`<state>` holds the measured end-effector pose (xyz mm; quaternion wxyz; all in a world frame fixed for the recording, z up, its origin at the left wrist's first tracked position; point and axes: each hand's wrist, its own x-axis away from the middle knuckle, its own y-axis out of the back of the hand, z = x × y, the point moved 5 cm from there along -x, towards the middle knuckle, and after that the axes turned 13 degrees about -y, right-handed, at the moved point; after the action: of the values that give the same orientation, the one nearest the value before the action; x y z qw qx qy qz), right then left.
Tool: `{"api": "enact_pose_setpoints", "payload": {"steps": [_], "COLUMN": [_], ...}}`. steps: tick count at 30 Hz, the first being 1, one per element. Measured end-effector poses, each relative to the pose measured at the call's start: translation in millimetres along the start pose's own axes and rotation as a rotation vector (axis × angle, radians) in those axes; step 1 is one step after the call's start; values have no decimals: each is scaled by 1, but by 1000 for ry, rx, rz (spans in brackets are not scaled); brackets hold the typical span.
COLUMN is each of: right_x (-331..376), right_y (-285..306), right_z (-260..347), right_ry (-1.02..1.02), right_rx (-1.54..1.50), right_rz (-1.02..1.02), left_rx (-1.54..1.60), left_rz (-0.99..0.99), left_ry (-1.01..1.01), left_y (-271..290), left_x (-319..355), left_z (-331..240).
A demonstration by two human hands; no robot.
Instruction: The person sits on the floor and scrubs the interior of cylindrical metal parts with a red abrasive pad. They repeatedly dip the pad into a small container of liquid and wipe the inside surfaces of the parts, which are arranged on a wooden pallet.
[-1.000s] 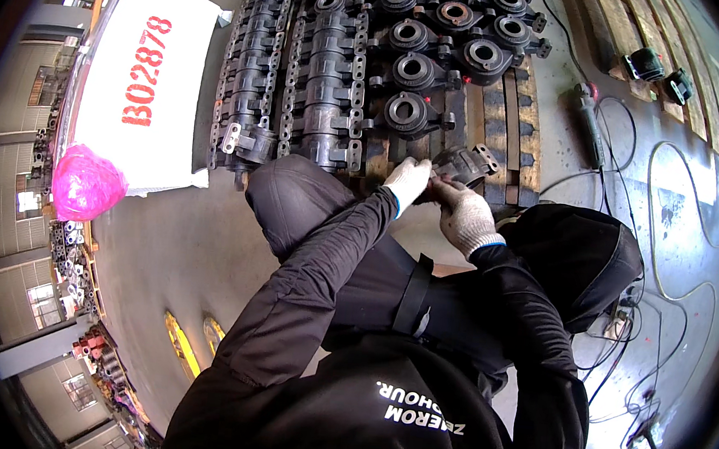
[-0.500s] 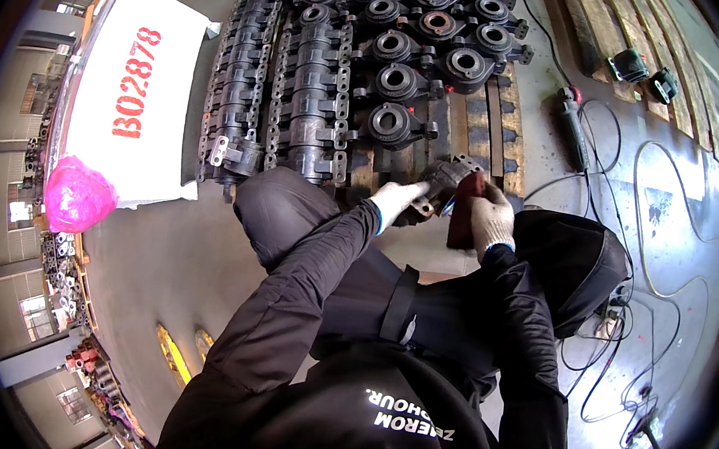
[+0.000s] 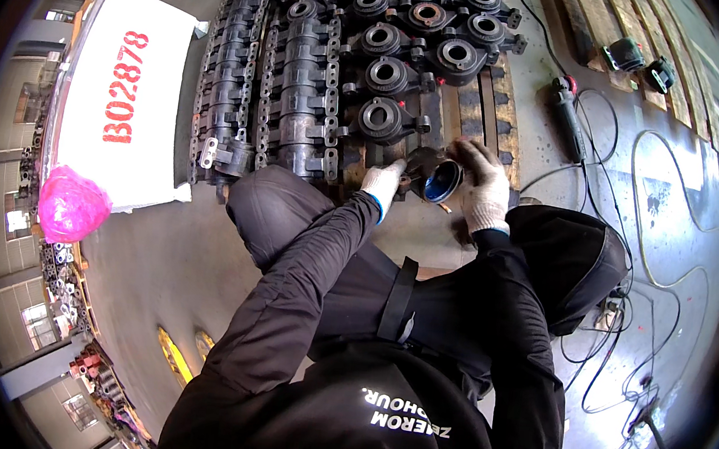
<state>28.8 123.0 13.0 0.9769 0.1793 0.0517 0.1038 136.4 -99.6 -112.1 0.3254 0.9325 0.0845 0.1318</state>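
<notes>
My left hand [image 3: 383, 182], in a white glove, closes on the left end of a dark metal casting [image 3: 420, 163] low over the pallet's near edge. The casting's round bore, with a shiny blue-tinted inside, faces toward my right. Beside that bore is my gloved right hand [image 3: 487, 189], fingers curled and their tips darkened. A reddish-brown pad [image 3: 462, 229] shows below this hand; the hand hides most of it. Just beyond, several black ring-shaped castings [image 3: 380, 120] stand in rows, next to long rows of linked black castings [image 3: 301, 130].
The castings rest on a wooden pallet [image 3: 506, 109]. An angle grinder [image 3: 567, 119] lies to the right, among loose cables and hoses. Two green-black tools [image 3: 626, 55] sit on another pallet. At left stand a white-covered crate [image 3: 135, 102] and a pink-wrapped bundle [image 3: 75, 206].
The casting has turned so that its bore shows more openly. My right hand has moved slightly up and over beside the bore, and the reddish-brown pad is now mostly hidden.
</notes>
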Motion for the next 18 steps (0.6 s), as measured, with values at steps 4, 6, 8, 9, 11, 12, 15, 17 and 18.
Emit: {"api": "enact_pose_setpoints", "payload": {"steps": [4, 6, 8, 9, 11, 12, 15, 17, 18], "right_x": [-3, -3, -3, -3, -7, -11, -21, -26, -26], "right_y": [-15, -24, -27, -29, -30, -28, -31, -31, -33], "right_z": [22, 6, -2, -2, 1, 3, 6, 10, 12], "right_ry": [201, 166, 88, 50, 74, 91, 118, 95, 40], "right_rx": [352, 446, 373, 333, 397, 388, 404, 429, 458], "right_rz": [204, 323, 431, 486, 589, 649, 737, 775, 761], "left_rx": [-280, -41, 32, -16, -110, -157, -273, -319, -305], "left_rz": [118, 95, 78, 75, 75, 77, 94, 110, 102], "left_ry": [-167, -7, 34, -7, -93, -137, -228, -229, -238], "left_y": [-9, -6, -3, -1, 2, 2, 2, 3, 3], "left_x": [-2, -7, -6, -5, -3, -3, -2, -3, -3], "left_z": [-3, -15, -16, -15, -15, -16, -21, -25, -25]}}
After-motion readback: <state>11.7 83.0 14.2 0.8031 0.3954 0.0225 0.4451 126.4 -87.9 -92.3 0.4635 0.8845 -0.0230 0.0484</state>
